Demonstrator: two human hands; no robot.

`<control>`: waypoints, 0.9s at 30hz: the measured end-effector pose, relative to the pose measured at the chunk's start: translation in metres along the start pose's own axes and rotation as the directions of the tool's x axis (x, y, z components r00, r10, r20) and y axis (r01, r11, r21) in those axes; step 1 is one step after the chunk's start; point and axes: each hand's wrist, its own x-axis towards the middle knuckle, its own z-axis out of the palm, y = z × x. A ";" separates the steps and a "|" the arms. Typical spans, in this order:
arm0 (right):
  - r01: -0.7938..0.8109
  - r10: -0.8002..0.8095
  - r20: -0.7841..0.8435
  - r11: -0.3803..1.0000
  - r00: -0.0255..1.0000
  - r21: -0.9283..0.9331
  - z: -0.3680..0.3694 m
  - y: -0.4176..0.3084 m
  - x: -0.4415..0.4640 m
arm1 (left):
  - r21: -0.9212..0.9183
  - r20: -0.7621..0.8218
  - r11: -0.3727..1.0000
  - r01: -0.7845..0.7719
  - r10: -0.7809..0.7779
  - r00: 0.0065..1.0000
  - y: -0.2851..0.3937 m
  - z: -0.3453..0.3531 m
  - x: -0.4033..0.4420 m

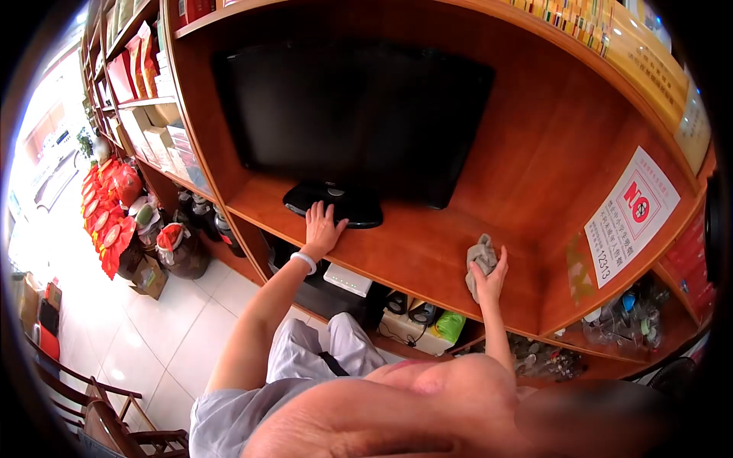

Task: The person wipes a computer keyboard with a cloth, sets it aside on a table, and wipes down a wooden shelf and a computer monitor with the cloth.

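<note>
A black television stands in a wooden cabinet on a dark oval base. My left hand lies with its fingers spread on the left part of that base and holds nothing; a white band circles the wrist. On the reddish-brown shelf, to the right of the television, my right hand holds a crumpled grey cloth between thumb and fingers. The cloth touches the shelf surface near its front edge.
Below the shelf are a white box, dark round items and a green bag. A printed notice is on the cabinet's right wall. At left are stocked shelves, large jars, red decorations and a wooden chair.
</note>
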 end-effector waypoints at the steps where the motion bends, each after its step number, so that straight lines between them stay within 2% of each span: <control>1: 0.008 -0.008 -0.003 1.000 1.000 0.019 0.002 0.001 0.000 | 0.029 0.010 0.999 -0.026 0.026 1.000 0.002 -0.004 -0.001; 2: 0.009 -0.009 0.000 1.000 1.000 0.024 0.002 0.004 0.004 | 0.056 0.020 0.997 -0.053 0.052 0.998 0.004 -0.005 -0.003; 4: 0.091 -0.012 0.401 0.980 0.916 -0.178 -0.006 0.018 0.018 | 0.051 0.028 0.998 -0.041 0.040 0.999 0.003 -0.003 -0.002; 5: -0.059 0.089 0.545 0.996 0.834 -0.073 -0.012 0.016 0.035 | 0.060 0.018 0.997 -0.041 0.040 0.999 0.004 -0.001 -0.002; 6: -0.160 0.125 0.563 0.987 0.817 0.013 -0.010 0.030 0.047 | 0.068 0.014 0.997 -0.043 0.042 0.999 0.004 -0.001 -0.002; 8: 0.051 0.073 0.524 0.975 0.849 -0.217 -0.025 0.011 0.074 | 0.069 0.027 0.997 -0.042 0.040 0.999 0.003 -0.001 -0.003; 10: 0.166 -0.002 0.417 0.919 0.909 -0.358 -0.036 -0.011 0.097 | 0.064 0.041 0.996 -0.054 0.051 0.998 0.004 0.001 -0.002; 12: 0.178 0.003 0.257 0.712 0.966 -0.679 -0.045 -0.031 0.118 | 0.072 0.026 0.996 -0.046 0.044 0.999 0.003 0.000 -0.002; 14: 0.106 0.128 0.300 0.750 0.945 -0.653 -0.065 -0.047 0.145 | 0.067 0.044 0.996 -0.060 0.057 0.997 0.004 -0.003 -0.004; 16: -0.125 0.269 0.212 0.844 0.940 -0.521 -0.070 0.000 0.184 | 0.072 0.028 0.996 -0.046 0.044 0.999 0.003 -0.001 -0.002; 17: -0.122 0.203 0.178 0.914 0.963 -0.386 -0.076 -0.004 0.193 | 0.061 0.031 0.997 -0.044 0.042 0.999 0.003 0.000 -0.001; 18: -0.452 0.435 0.183 0.889 0.882 0.068 -0.079 -0.009 0.200 | 0.051 0.029 0.998 -0.040 0.038 0.999 0.003 0.000 -0.002; 19: -0.471 0.436 0.178 0.822 0.882 0.320 -0.082 -0.014 0.206 | 0.057 0.030 0.998 -0.039 0.037 0.999 0.003 0.000 -0.002; 20: -0.455 0.437 0.175 0.699 0.883 0.553 -0.082 -0.018 0.215 | 0.065 0.029 0.997 -0.037 0.036 0.999 0.004 -0.001 -0.002; 21: -0.443 0.481 0.119 0.645 0.868 0.623 -0.079 -0.021 0.227 | 0.068 0.030 0.997 -0.039 0.037 0.999 0.004 -0.001 -0.002; 22: -0.440 0.478 0.118 0.649 0.871 0.621 -0.074 -0.029 0.235 | 0.064 0.027 0.997 -0.037 0.035 0.999 0.005 -0.003 -0.002; 23: -0.245 0.297 0.043 0.690 0.954 0.681 -0.064 -0.043 0.240 | 0.060 0.039 0.998 -0.032 0.029 0.999 0.005 -0.004 -0.002; 24: -0.041 0.106 -0.044 0.688 0.993 0.724 -0.055 -0.056 0.248 | 0.057 0.049 0.998 -0.027 0.024 0.998 0.005 -0.004 -0.001; 25: 0.072 -0.014 -0.117 0.860 0.993 0.506 -0.045 -0.065 0.263 | 0.057 0.045 0.998 -0.024 0.021 0.999 0.005 -0.005 -0.001; 26: 0.183 -0.148 -0.153 0.952 0.977 0.245 -0.037 -0.073 0.273 | 0.058 0.052 0.998 -0.026 0.023 0.998 0.005 -0.005 -0.001; 27: 0.245 -0.240 -0.055 0.961 0.969 0.128 -0.032 -0.109 0.269 | 0.060 0.056 0.998 -0.025 0.022 0.998 0.005 -0.005 -0.001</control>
